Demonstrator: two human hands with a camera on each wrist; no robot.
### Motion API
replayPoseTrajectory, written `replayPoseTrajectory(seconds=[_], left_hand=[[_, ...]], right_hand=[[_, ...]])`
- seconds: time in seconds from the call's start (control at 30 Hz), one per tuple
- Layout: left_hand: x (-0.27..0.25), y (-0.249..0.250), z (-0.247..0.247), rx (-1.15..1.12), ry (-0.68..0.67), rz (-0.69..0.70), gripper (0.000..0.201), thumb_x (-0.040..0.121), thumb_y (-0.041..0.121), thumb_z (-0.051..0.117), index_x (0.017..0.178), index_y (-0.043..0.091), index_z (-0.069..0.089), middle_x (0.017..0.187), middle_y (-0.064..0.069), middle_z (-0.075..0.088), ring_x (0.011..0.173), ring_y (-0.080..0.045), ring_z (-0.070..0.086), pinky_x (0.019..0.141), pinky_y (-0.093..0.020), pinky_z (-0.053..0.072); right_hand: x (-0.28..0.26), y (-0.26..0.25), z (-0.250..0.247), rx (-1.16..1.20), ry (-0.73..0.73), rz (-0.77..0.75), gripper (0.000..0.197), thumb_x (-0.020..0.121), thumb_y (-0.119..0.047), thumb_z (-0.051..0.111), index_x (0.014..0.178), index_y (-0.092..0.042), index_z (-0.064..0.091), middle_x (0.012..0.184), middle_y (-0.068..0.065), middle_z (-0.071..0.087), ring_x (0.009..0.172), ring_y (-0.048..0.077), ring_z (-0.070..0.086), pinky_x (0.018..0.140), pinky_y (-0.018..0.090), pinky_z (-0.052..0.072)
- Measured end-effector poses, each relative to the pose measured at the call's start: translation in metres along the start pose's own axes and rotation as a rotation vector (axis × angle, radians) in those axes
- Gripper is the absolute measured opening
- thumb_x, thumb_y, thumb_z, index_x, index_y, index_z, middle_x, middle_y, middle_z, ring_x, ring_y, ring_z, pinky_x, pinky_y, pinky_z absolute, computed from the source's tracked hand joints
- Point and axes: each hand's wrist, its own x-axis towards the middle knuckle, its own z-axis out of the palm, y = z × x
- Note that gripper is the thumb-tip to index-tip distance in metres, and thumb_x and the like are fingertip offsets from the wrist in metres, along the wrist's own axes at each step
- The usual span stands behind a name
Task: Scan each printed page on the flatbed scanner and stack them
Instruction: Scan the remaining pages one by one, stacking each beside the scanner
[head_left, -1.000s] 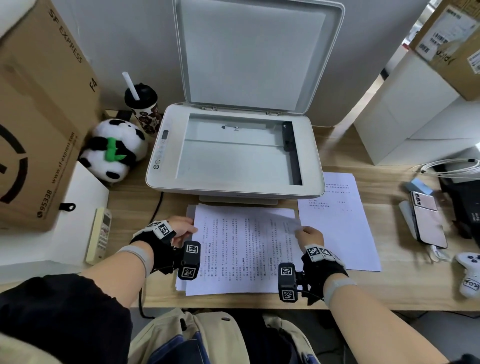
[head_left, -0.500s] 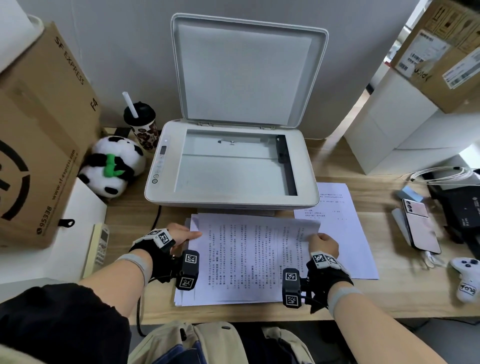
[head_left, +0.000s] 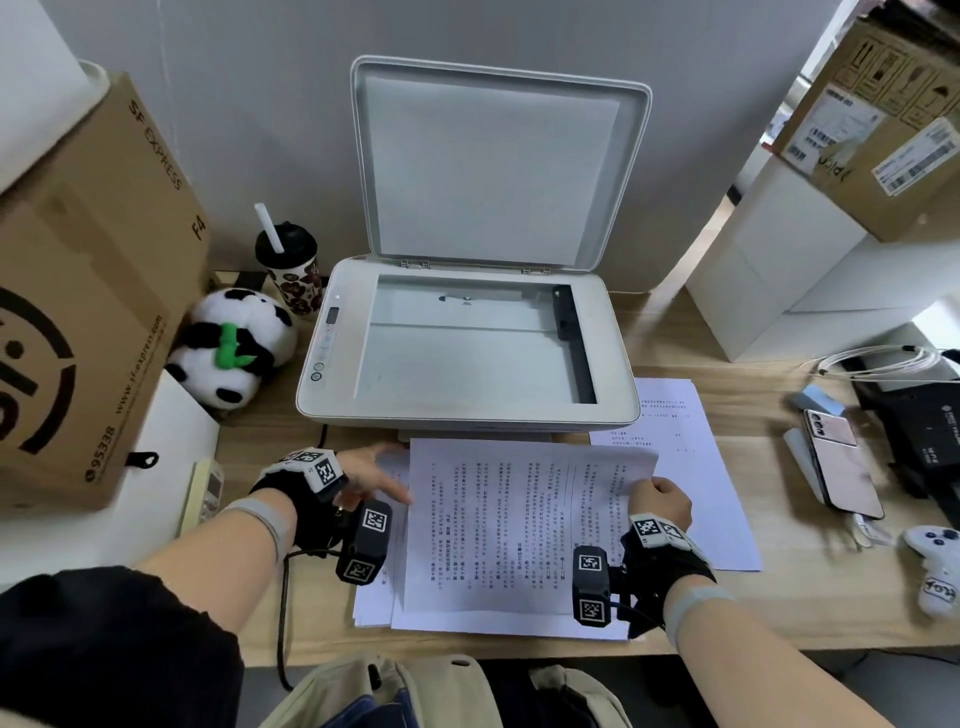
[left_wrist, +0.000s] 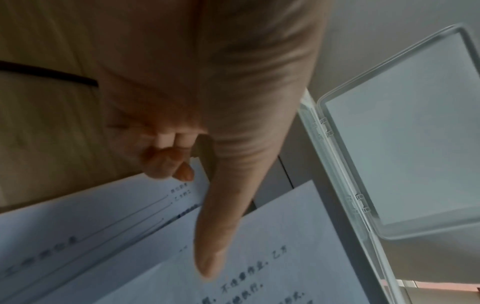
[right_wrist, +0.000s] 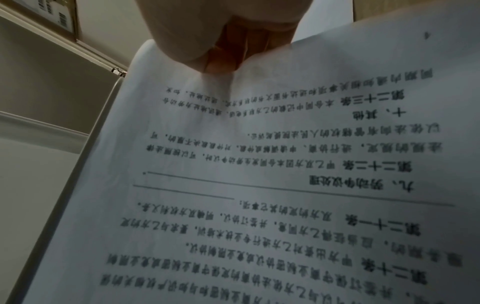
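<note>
Top white printed sheet is getting peeled off the pile, right hand pinching its corner, left hand flat with fingers straight, next it probably needs flipping face-down onto the open grey flatbed scanner.

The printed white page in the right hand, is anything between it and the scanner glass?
Nothing visible: the grey scanner lid stands open and the scanner glass lies bare beyond the printed white page pinched by the right hand.
</note>
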Motion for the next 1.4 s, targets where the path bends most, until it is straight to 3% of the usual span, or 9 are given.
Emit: replayPoseTrajectory(seconds=[0.13,0.3,0.6,0.8,0.93,1.1,1.17,1.27,1.4], left_hand=[[-0.020,0.016,0.004,-0.089,-0.046,0.079,0.100,0.036,0.046,0.093,0.125,0.033,0.050,0.101,-0.008,0.067,0.054,-0.012,0.044,0.055,-0.023,0.037],[-0.044,0.035,0.012,-0.221,-0.167,0.224,0.016,0.076,0.027,0.072,0.069,0.013,0.069,0.049,0.005,0.043,0.040,-0.004,0.027,0.041,-0.015,0.018],[-0.103,0.119,-0.047,-0.404,0.046,0.511,0.015,0.075,0.023,0.065,0.068,0.011,0.061,0.051,0.001,0.060,0.030,-0.004,0.039,0.032,-0.012,0.030],[-0.118,0.161,-0.083,-0.821,0.457,0.829,0.025,0.085,0.042,0.061,0.082,0.018,0.066,0.066,0.004,0.072,0.044,-0.002,0.054,0.042,-0.011,0.035],[-0.106,0.144,-0.085,-0.884,0.531,0.764,0.056,0.086,0.065,0.044,0.083,0.016,0.071,0.071,0.001,0.072,0.053,-0.008,0.062,0.047,-0.015,0.037],[-0.074,0.107,-0.071,-0.624,0.517,0.557,0.028,0.088,0.028,0.063,0.101,0.004,0.070,0.104,-0.006,0.069,0.046,-0.002,0.063,0.041,-0.009,0.040],[-0.059,0.092,-0.067,-0.435,0.501,0.492,0.031,0.082,0.020,0.070,0.105,0.000,0.069,0.102,-0.008,0.067,0.060,-0.007,0.067,0.055,-0.012,0.049],[-0.044,0.077,-0.065,-0.148,0.603,0.423,0.022,0.082,0.015,0.071,0.099,0.001,0.072,0.096,-0.006,0.068,0.086,-0.016,0.060,0.082,-0.025,0.046],[-0.036,0.071,-0.064,-0.053,0.676,0.368,0.013,0.083,0.017,0.070,0.091,0.007,0.074,0.091,-0.008,0.070,0.079,-0.019,0.060,0.078,-0.026,0.047]], right_hand=[[-0.001,-0.003,0.001,0.007,-0.007,0.003,0.016,0.084,-0.003,0.046,0.075,-0.008,0.058,0.066,0.011,0.049,0.068,0.029,0.040,0.061,0.028,0.031],[-0.003,-0.012,-0.002,0.060,0.020,-0.013,0.027,0.082,0.001,0.043,0.059,-0.013,0.047,0.055,0.004,0.035,0.056,0.023,0.029,0.051,0.028,0.021],[0.002,-0.108,-0.015,0.227,0.238,-0.304,0.026,0.088,-0.002,0.039,0.089,0.008,0.062,0.087,0.028,0.052,0.079,0.030,0.041,0.070,0.034,0.032],[-0.002,-0.183,-0.010,0.435,0.201,-0.559,0.019,0.086,-0.006,0.047,0.081,-0.008,0.065,0.095,0.005,0.049,0.081,0.015,0.047,0.070,0.011,0.037],[-0.001,-0.187,0.000,0.557,0.180,-0.564,0.027,0.087,-0.004,0.048,0.066,-0.019,0.054,0.096,0.004,0.043,0.065,0.007,0.044,0.062,0.004,0.035],[0.001,-0.153,0.019,0.535,-0.068,-0.468,0.033,0.090,-0.014,0.044,0.060,-0.017,0.057,0.062,0.003,0.053,0.057,0.015,0.046,0.060,0.029,0.036],[0.002,-0.137,0.025,0.458,-0.149,-0.360,0.036,0.088,-0.026,0.044,0.058,-0.019,0.062,0.064,0.001,0.059,0.059,0.019,0.051,0.062,0.032,0.041],[0.004,-0.121,0.030,0.185,-0.186,-0.336,0.036,0.090,-0.033,0.048,0.068,-0.017,0.072,0.069,0.004,0.061,0.066,0.020,0.050,0.060,0.028,0.040],[0.009,-0.113,0.038,-0.127,-0.285,-0.444,0.020,0.087,-0.022,0.060,0.095,-0.012,0.075,0.092,0.008,0.071,0.082,0.019,0.059,0.067,0.023,0.040]])
